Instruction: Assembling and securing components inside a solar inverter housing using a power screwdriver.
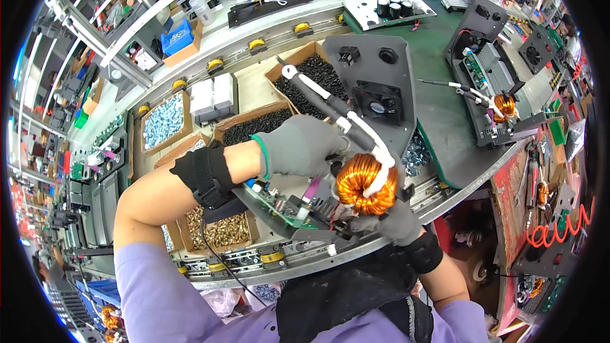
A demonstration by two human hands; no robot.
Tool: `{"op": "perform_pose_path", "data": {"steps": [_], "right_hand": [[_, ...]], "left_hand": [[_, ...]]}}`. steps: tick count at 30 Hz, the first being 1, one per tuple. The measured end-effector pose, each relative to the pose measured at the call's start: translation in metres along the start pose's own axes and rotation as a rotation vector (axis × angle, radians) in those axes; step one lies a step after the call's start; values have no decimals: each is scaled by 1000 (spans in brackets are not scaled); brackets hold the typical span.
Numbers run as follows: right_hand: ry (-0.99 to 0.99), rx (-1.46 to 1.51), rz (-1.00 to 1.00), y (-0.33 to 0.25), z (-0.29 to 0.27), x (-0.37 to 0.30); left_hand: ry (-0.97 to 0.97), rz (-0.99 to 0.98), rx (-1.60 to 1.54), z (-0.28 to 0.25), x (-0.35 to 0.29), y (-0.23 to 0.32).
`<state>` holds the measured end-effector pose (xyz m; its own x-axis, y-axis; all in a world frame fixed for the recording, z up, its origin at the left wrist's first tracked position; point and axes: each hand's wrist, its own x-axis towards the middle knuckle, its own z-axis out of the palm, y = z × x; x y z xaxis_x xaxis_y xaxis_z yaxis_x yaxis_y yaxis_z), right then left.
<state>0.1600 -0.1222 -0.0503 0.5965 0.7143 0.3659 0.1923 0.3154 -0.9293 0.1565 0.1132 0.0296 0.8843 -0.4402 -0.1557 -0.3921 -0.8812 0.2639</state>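
Note:
My left hand, in a grey glove with a green cuff, reaches across to the dark metal chassis. Its fingers are curled at the far left side of a copper-wound coil; what they hold is hidden. Close under the coil's near right side is my gloved right hand, fingers bent in and partly covered. White-sleeved cables rise from the coil toward the upper left. A green circuit board lies in the chassis left of the coil. Upright behind stands the dark end panel with a fan.
Cardboard trays hold black screws, silvery parts and brassy fasteners. A finned heat sink sits behind my left arm. Another chassis rests on the green mat at right. Roller rails run along the near edge.

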Motion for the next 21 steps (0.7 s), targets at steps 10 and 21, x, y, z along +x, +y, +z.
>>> {"op": "perform_pose_path", "data": {"steps": [10,21], "right_hand": [[324,-69,316,20,5,-45],[257,421,578,-21,6,-17]], "left_hand": [[-395,-252,-723,-40,-41,-56],[307,-266,-1803,90,-123,25]]}}
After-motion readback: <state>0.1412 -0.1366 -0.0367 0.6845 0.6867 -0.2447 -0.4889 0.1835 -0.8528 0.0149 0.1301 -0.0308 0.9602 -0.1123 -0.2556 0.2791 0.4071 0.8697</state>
